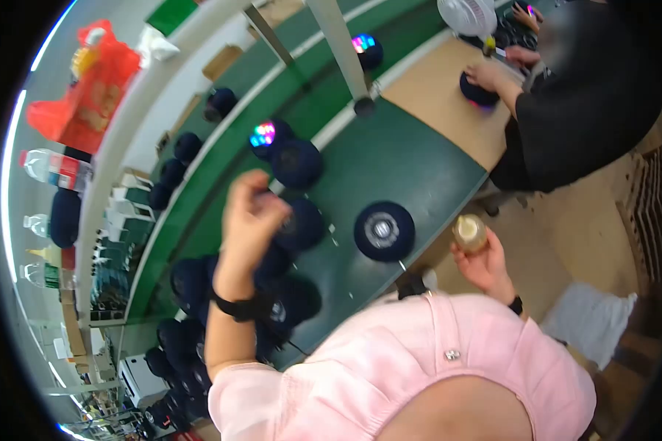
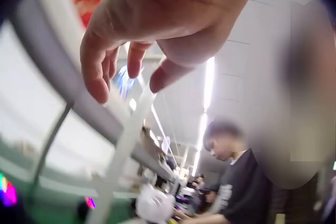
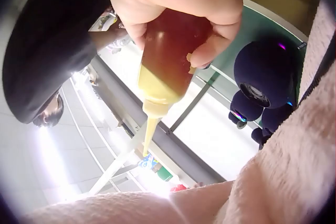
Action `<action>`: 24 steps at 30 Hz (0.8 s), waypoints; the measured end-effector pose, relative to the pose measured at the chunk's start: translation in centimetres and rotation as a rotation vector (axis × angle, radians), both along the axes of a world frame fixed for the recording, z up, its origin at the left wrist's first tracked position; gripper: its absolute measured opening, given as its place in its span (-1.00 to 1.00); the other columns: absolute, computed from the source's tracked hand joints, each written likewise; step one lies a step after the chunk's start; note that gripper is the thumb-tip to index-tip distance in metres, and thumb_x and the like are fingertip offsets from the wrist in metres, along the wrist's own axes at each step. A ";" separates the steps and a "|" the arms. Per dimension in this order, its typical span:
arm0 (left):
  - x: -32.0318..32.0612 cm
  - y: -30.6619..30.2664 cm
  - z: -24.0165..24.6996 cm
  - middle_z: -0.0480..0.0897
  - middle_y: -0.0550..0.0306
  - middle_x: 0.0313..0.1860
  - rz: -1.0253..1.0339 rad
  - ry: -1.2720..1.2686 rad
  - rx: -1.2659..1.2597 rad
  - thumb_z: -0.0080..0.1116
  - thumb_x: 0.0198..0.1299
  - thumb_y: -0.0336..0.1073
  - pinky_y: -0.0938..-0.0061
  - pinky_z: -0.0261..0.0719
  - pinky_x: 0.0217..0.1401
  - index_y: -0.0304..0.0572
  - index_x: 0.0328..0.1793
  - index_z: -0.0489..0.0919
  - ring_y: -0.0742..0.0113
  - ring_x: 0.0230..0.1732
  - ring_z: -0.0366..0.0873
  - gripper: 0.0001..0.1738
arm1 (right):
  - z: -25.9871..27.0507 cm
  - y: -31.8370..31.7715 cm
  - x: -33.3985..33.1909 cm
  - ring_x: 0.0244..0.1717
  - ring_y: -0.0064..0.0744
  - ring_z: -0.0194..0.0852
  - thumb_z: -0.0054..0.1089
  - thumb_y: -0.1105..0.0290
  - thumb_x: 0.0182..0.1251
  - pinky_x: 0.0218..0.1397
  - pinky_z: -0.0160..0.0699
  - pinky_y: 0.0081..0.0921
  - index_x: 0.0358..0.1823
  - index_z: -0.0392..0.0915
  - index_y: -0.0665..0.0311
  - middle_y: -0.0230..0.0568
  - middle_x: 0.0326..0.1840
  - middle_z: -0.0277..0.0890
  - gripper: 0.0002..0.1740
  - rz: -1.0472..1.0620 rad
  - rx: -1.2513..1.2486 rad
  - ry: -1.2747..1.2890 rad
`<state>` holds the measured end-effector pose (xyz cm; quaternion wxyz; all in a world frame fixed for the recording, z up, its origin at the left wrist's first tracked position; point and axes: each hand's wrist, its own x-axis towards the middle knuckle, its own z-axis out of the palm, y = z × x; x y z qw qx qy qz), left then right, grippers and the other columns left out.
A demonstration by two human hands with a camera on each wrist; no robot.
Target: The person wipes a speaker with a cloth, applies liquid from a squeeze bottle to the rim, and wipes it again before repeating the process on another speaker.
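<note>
My right hand (image 1: 485, 266) grips a squeeze bottle (image 1: 469, 234) beside the table's near edge. In the right wrist view the bottle (image 3: 167, 58) has a reddish-brown body, a yellowish end and a long thin nozzle (image 3: 150, 136). My left hand (image 1: 250, 224) is raised over the left part of the table, its fingers loosely bent and nothing between them. In the left wrist view, the fingers (image 2: 94, 71) hang apart. A round dark-blue speaker (image 1: 402, 234) with a grey disc on top sits between my hands. Another dark speaker (image 1: 301, 224) lies partly behind my left hand.
More dark speakers (image 1: 296, 163) stand along the green table (image 1: 412, 158), some with coloured lights. A white post (image 1: 337, 44) rises at the back. At the far right a person in black (image 1: 596, 95) handles a speaker (image 1: 478, 92). A shelf holds bottles (image 1: 51, 169) and a red bag (image 1: 88, 92).
</note>
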<state>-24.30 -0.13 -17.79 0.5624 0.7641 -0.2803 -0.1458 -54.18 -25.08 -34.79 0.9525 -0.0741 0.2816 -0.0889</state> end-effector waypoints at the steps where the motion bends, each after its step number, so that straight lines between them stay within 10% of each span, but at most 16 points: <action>1: -2.4 1.0 -3.6 0.35 -0.07 0.17 -0.060 0.210 0.198 0.27 -0.03 -0.45 0.46 0.56 -0.23 -0.31 0.32 0.23 0.32 -0.29 0.55 -0.27 | 0.1 -0.2 0.1 -0.19 -0.25 0.46 -0.15 -0.10 0.35 -0.26 0.50 -0.51 0.13 0.42 0.17 0.04 -0.03 0.47 -0.44 0.044 0.007 -0.021; 5: -8.4 1.3 -17.7 0.27 -0.23 0.24 0.041 0.495 0.285 0.47 -0.18 -0.41 0.35 0.60 -0.15 -0.34 0.39 0.12 0.24 -0.20 0.58 -0.01 | -0.4 -0.9 1.5 -0.24 -0.30 0.42 -0.22 -0.15 0.36 -0.26 0.49 -0.58 0.17 0.37 0.26 0.05 -0.06 0.43 -0.35 0.159 0.028 -0.097; 15: -7.7 -12.7 -22.0 0.30 -0.20 0.18 0.184 0.083 0.329 0.60 -0.40 -0.26 0.34 0.48 0.14 -0.37 0.38 0.14 0.07 0.09 0.45 0.17 | -0.6 -2.7 2.2 -0.20 -0.24 0.37 -0.35 -0.12 0.35 -0.30 0.41 -0.54 0.22 0.32 0.26 -0.10 0.07 0.41 -0.33 0.257 0.232 -0.173; 21: 1.8 -23.2 -23.1 0.42 -0.07 0.11 0.263 -0.194 0.396 0.27 -0.08 -0.38 0.39 0.58 -0.23 -0.28 0.23 0.39 0.27 -0.22 0.55 -0.35 | -2.0 -5.5 -1.5 -0.16 -0.29 0.42 -0.33 -0.12 0.37 -0.28 0.40 -0.54 0.22 0.32 0.24 -0.12 0.08 0.43 -0.35 0.219 0.120 -0.146; 24: 8.1 -28.3 -19.9 0.52 0.05 -0.04 0.157 0.063 0.137 0.21 0.06 -0.33 0.44 0.54 -0.20 -0.29 0.15 0.46 0.33 -0.18 0.52 -0.51 | -4.1 -7.2 -4.0 -0.15 -0.26 0.38 -0.34 -0.11 0.37 -0.27 0.39 -0.54 0.23 0.30 0.24 -0.10 0.10 0.40 -0.35 0.178 0.166 -0.118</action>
